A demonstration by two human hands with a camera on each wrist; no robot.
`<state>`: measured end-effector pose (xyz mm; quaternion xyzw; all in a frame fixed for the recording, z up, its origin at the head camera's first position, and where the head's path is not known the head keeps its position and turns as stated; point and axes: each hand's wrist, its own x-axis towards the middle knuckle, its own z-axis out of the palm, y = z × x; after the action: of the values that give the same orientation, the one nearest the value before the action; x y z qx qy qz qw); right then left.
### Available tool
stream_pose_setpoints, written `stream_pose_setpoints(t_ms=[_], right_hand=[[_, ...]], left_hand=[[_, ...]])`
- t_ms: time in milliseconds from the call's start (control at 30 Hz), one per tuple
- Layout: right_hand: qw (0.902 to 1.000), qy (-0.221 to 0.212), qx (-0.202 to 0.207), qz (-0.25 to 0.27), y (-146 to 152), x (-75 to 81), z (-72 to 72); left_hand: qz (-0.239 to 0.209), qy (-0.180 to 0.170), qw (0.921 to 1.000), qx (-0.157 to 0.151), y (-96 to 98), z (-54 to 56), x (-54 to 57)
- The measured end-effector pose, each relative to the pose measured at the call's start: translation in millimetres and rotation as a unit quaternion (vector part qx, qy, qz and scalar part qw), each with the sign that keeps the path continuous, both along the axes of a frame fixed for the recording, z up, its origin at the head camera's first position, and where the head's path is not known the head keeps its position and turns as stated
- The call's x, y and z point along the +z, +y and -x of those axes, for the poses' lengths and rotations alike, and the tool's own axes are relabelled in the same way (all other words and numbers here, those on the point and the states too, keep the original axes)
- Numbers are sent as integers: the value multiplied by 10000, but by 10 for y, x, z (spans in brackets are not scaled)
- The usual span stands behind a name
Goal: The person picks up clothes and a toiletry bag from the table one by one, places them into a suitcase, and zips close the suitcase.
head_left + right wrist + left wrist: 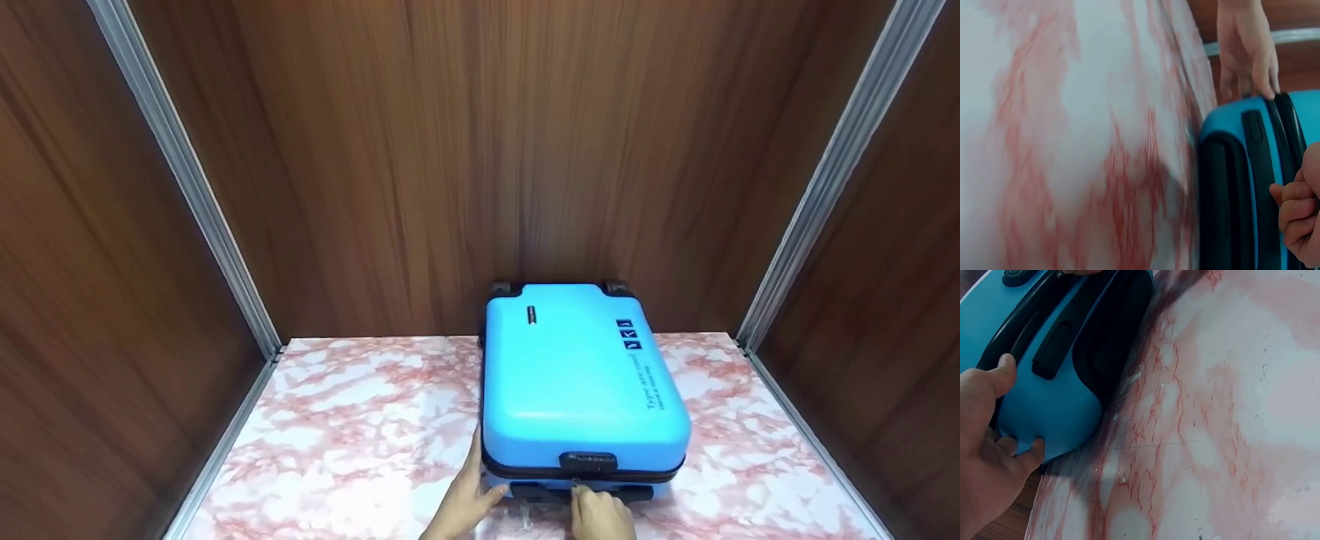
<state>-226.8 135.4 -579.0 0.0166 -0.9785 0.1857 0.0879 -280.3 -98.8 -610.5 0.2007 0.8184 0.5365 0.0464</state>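
Note:
A bright blue hard-shell suitcase (570,375) lies flat, its wheels toward the back wall and its handle side toward me. My left hand (466,501) holds its near left corner, thumb on the front by the zipper seam and fingers along the side. At the middle of the front, my right hand (602,516) has its fingers curled at the black zipper band (1292,121), pinching the small zipper pull (1061,273), mostly hidden by the fingers. Just above sits a black combination lock (589,461). A black carry handle (1053,349) runs along the front below the seam.
The suitcase rests on a red-and-white marbled tabletop (360,420). Brown wood-grain panels (450,165) rise behind and at both sides, joined by silver metal corner strips (187,172). The suitcase's wheels (501,289) are close to the back panel.

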Motion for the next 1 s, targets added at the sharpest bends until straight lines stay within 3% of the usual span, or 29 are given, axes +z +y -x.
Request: stream_pose_setpoints(t_ms=[100, 267, 533, 800, 1000], right_hand=[[9999, -69, 124, -3, -97, -7, 6], [9996, -84, 252, -7, -233, -9, 25], [9981, 356, 482, -110, -355, -30, 55], [9949, 745, 661, -153, -468, -61, 72], [9917, 1007, 779, -174, -570, -92, 93]], left_hand=[[36, 300, 9995, -63, 22, -10, -12], [173, 473, 9987, 26, 53, -16, -12], [336, 849, 9955, 237, 60, -15, -34], [302, 805, 9951, 495, 62, -52, -59], [445, 984, 9920, 647, 72, -60, -46]])
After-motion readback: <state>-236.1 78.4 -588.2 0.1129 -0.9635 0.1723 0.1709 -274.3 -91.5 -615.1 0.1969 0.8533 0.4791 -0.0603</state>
